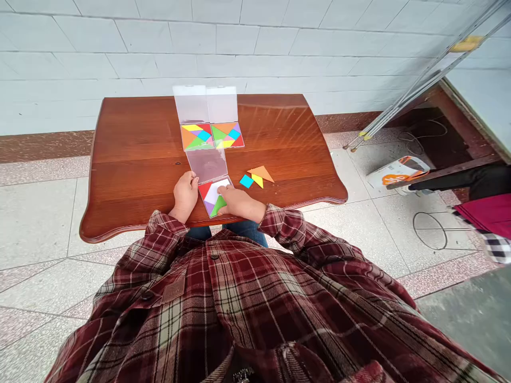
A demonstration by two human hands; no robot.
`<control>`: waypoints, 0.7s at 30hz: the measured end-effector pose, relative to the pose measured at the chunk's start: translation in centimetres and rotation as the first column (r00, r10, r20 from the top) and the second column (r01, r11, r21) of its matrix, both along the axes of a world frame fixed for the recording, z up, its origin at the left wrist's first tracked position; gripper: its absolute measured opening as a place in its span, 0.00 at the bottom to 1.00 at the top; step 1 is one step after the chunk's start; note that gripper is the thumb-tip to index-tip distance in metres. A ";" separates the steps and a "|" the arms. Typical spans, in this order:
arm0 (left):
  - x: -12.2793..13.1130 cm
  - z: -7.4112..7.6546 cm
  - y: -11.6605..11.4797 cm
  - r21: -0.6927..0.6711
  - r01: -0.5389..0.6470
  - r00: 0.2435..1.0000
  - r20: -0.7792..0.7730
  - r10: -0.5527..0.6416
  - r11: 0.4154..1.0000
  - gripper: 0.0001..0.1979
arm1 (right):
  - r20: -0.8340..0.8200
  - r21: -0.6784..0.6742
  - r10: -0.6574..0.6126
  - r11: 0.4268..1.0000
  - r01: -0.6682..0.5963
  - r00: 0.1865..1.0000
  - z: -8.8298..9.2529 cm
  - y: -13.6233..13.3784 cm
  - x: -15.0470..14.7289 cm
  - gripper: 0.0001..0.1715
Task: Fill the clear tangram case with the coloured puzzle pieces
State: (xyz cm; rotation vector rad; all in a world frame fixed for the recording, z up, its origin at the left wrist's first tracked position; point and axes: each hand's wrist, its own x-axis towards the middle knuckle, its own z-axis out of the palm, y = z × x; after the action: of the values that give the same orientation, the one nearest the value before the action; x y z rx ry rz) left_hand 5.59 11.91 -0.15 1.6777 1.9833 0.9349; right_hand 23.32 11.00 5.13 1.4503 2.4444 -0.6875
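An open tangram case (207, 164) with a clear lid lies near the table's front edge. In its tray are a red piece (204, 189), a purple piece (209, 207) and a green triangle (217, 204), around a bare white area. My right hand (239, 204) reaches over the tray from the right, thumb and fingers on the green triangle and partly hiding it. Curled closed, my left hand (186, 194) rests at the case's left edge by the hinge; what its fingers hold, if anything, is hidden. Right of the case lie an orange triangle (263, 173), a yellow piece (257, 181) and a blue square (246, 181).
Two filled tangram cases, a left one (195, 137) and a right one (228, 135), stand open farther back on the wooden table (136, 159). A tiled wall (271, 42) rises behind. Metal poles (399, 103) and a white bucket (399, 171) are at the right.
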 end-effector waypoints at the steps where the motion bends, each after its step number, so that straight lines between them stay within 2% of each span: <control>1: 0.0 0.0 0.0 -0.001 -0.001 1.000 0.001 0.001 1.000 0.07 | -0.008 -0.011 0.010 1.000 -0.010 1.000 -0.1 0.4 0.0 0.33; 4: 0.0 0.0 0.0 -0.004 0.006 1.000 0.006 -0.006 1.000 0.06 | -0.080 -0.089 0.044 0.995 -0.051 0.996 -0.3 1.9 0.5 0.16; 6: 0.0 -0.1 0.1 -0.008 0.007 1.000 0.016 -0.007 1.000 0.06 | -0.193 -0.161 0.004 0.986 -0.036 0.981 -0.3 2.8 1.5 0.08; 8: -0.1 -0.2 0.1 -0.008 0.003 1.000 0.027 -0.003 1.000 0.06 | -0.345 -0.204 -0.113 0.978 0.043 0.932 -0.2 3.6 3.3 0.06; 11: -0.1 -0.3 0.2 -0.008 0.004 1.000 0.026 -0.004 1.000 0.06 | -0.497 -0.165 -0.311 0.950 0.264 0.810 -0.4 4.9 6.9 0.07; 14: -0.1 -0.3 0.2 -0.016 0.009 1.000 0.011 -0.009 1.000 0.06 | -0.491 -0.086 -0.468 0.865 0.494 0.734 -1.4 6.1 10.2 0.08; 16: -0.2 -0.2 0.2 -0.018 0.006 1.000 0.009 -0.006 1.000 0.06 | -0.457 -0.081 -0.538 0.819 0.569 0.709 -2.3 6.6 11.4 0.08; 19: -0.2 -0.4 0.2 -0.014 -0.001 1.000 0.014 0.002 1.000 0.07 | -0.364 -0.048 -0.548 0.819 0.572 0.754 -2.9 6.7 11.6 0.10; 21: -0.2 -0.6 0.2 -0.006 0.000 1.000 0.018 0.000 1.000 0.07 | -0.272 0.066 -0.507 0.838 0.542 0.818 -2.3 6.2 10.8 0.13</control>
State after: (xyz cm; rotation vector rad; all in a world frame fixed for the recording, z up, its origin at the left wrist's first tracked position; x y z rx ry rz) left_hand 5.40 12.11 -0.72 1.6608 1.9723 0.9399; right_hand 34.16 17.21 2.80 2.2706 2.2929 -0.8517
